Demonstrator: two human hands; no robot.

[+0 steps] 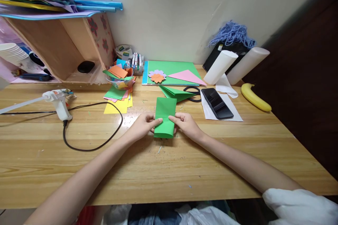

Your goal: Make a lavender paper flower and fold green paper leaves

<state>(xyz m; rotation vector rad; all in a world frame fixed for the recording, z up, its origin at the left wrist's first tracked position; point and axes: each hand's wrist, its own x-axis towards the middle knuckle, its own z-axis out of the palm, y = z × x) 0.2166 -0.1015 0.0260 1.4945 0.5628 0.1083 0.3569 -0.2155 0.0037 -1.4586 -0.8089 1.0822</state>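
Between both hands is a folded strip of green paper (165, 109), held upright a little above the wooden table, its lower edge curved in a fold. My left hand (144, 125) pinches its left side, thumb in front and the other fingers mostly hidden behind. On the right side, my right hand (187, 125) grips it the same way. Just beyond lie a folded green paper piece (178, 94) and black-handled scissors (194, 93), their blades hidden under that paper.
A glue gun (59, 102) with a looping black cord (92, 149) lies left. Paper scraps (116, 107) sit by a plastic cup (120, 81). Behind are green sheets (174, 66) with paper flowers (157, 76). Right are a phone (217, 103), paper rolls (220, 66) and a banana (255, 97).
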